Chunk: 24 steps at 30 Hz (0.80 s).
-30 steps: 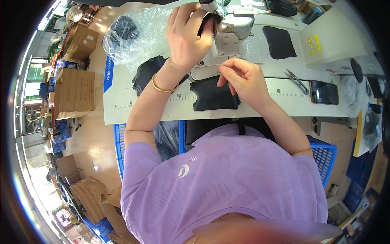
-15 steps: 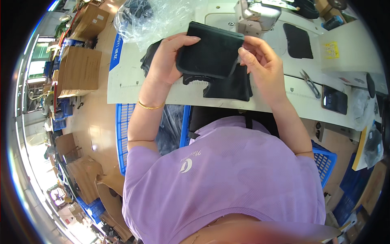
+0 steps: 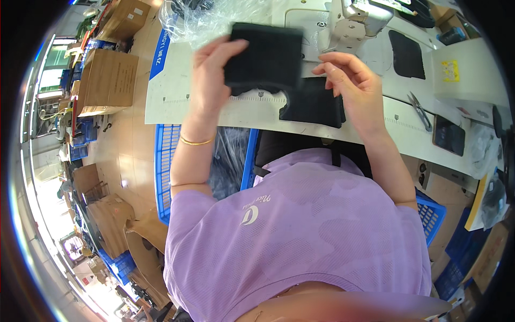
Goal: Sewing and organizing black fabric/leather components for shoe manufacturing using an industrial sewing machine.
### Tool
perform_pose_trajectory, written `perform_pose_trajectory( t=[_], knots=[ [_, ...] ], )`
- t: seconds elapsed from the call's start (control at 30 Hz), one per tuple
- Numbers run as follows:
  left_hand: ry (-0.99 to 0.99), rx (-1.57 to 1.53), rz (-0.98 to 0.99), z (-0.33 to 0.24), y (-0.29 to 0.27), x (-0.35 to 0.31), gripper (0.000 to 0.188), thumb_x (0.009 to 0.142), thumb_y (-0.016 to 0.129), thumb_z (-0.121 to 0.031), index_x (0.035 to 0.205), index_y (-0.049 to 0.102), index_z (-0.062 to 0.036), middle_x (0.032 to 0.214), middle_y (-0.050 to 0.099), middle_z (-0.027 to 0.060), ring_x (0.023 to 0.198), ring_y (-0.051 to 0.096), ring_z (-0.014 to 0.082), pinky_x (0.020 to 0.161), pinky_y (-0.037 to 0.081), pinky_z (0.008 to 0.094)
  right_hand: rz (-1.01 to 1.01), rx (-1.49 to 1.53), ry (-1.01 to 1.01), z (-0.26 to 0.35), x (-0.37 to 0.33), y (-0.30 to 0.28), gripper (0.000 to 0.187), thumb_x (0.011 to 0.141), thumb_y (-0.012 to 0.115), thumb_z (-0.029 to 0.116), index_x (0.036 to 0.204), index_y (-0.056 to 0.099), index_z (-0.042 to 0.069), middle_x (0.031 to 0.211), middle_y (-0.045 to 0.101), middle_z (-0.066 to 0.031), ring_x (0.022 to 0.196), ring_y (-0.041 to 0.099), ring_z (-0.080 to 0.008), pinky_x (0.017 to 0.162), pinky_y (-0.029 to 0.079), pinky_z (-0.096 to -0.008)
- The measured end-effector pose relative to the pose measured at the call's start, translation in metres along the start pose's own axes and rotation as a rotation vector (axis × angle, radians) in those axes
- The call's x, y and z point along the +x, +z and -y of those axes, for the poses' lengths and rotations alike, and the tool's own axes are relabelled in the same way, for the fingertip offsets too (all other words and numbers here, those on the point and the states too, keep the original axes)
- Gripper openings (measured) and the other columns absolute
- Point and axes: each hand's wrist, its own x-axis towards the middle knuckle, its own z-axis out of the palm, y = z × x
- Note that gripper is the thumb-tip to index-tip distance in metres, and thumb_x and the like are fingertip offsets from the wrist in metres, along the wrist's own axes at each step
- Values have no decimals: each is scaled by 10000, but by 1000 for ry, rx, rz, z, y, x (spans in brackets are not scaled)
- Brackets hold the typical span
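Raised over the work table, my left hand (image 3: 212,72) is closed on the left edge of a flat, roughly square black fabric piece (image 3: 264,56), its thumb lying on top. The piece is smeared by motion. To its right, my right hand (image 3: 351,80) is apart from it, fingers loosely bent with a gap at the tips and nothing visible between them. Another black fabric piece (image 3: 312,104) with a curved cut-out lies on the table just below, partly behind the held piece and close to my right hand.
A sewing machine head (image 3: 357,27) stands at the back. On the right lie a black cut piece (image 3: 406,53), snips (image 3: 420,111) and a phone (image 3: 449,134). Clear plastic wrap (image 3: 206,24) is at back left. Blue baskets (image 3: 162,172) stand below the table's front edge.
My left hand has shifted left with the black fabric piece. My right hand has let go of its right edge, leaving a gap between them. The view has shifted slightly.
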Motion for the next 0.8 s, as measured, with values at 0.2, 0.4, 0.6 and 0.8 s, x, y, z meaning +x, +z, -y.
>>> perform_pose_trajectory(
  t=[0.2,0.4,0.6,0.8],
  knots=[
    [1093,1316,83,-4,-37,3,233,726,690,-42,955,708,-6,945,682,119,871,632,294,795,493,358,-65,-180,-10,-18,-6,-38,189,956,612,138,1094,671,22,951,716,-34,749,578,-67,652,458,-207],
    [937,1129,228,50,-18,-32,292,717,801,-151,950,689,-17,963,678,113,881,638,290,804,488,392,-522,-1449,-184,-10,26,-141,396,939,619,332,1175,641,14,1097,657,-166,972,640,-313,822,517,-414],
    [866,1036,360,99,65,-31,320,764,771,-229,963,658,-5,1011,582,141,998,547,315,871,460,406,-460,-1951,-8,-21,68,-201,545,907,625,445,1188,617,-22,1163,645,-196,1045,627,-356,862,501,-452],
    [804,1054,374,117,75,-24,314,773,780,-204,982,638,-18,990,545,107,917,538,307,821,460,403,-410,-1496,110,-12,75,-205,501,874,676,374,1180,604,-15,1132,660,-195,997,644,-369,865,502,-435]
  ],
)
